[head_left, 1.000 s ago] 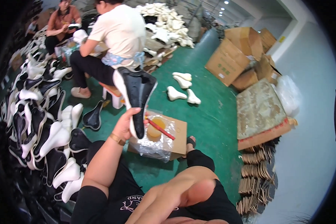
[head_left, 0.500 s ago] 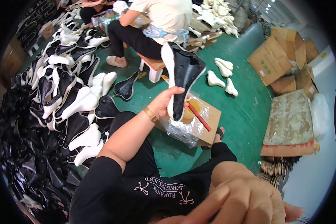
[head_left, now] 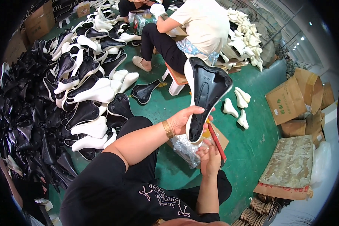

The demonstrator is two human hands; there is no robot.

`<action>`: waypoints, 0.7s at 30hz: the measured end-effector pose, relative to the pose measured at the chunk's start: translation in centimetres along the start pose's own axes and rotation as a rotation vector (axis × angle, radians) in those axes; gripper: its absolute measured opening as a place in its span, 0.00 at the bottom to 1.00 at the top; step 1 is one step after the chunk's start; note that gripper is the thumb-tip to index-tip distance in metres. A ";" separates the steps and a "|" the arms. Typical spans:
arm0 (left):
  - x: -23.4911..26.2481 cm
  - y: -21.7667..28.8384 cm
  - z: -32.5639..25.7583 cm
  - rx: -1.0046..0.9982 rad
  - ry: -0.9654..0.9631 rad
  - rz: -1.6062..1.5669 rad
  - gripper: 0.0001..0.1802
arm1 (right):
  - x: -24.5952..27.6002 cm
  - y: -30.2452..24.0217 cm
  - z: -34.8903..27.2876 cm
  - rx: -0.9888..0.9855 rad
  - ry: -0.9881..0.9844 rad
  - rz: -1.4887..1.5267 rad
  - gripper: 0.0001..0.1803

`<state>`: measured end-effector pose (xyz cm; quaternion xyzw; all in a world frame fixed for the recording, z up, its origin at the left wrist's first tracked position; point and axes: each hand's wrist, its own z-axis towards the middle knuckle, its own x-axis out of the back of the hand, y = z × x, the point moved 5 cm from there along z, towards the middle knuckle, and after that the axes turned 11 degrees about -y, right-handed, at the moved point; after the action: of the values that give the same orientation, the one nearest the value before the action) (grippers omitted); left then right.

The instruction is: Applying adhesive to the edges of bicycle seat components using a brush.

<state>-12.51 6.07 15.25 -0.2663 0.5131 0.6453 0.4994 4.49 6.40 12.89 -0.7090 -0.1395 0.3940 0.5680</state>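
My left hand [head_left: 184, 119] is closed round the narrow nose of a bicycle saddle [head_left: 208, 84], thumb across its underside. The saddle's black hollow shell faces me, edged by white padding, with its wide end up and away. A red-handled tool [head_left: 217, 142] slants out from behind the saddle by my left fingers; its working end is hidden, and I cannot tell how it is held. Just below the saddle nose, my right hand [head_left: 209, 157] is beside the red handle, fingers loosely bent and apart, with nothing visible in them.
A cardboard box [head_left: 223, 138] with clear plastic [head_left: 186, 150] stands before me. Piled saddles [head_left: 94, 90] and black shells [head_left: 30, 124] lie left. Several white pads [head_left: 230, 108] lie right on the green floor. A co-worker [head_left: 203, 28] sits ahead; cartons [head_left: 286, 100] stand right.
My right hand has moved from close in front of the camera at lower right to just beneath the saddle. My left hand keeps hold of the saddle. The view has shifted.
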 end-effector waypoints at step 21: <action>1.1 -4.4 -0.4 0.296 0.041 0.166 0.28 | 1.4 -2.7 1.6 0.593 -0.101 -0.825 0.12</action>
<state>-8.95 6.00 12.42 -0.1596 0.6328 0.5962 0.4676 4.87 9.26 14.71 -0.3832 -0.3171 0.1936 0.8456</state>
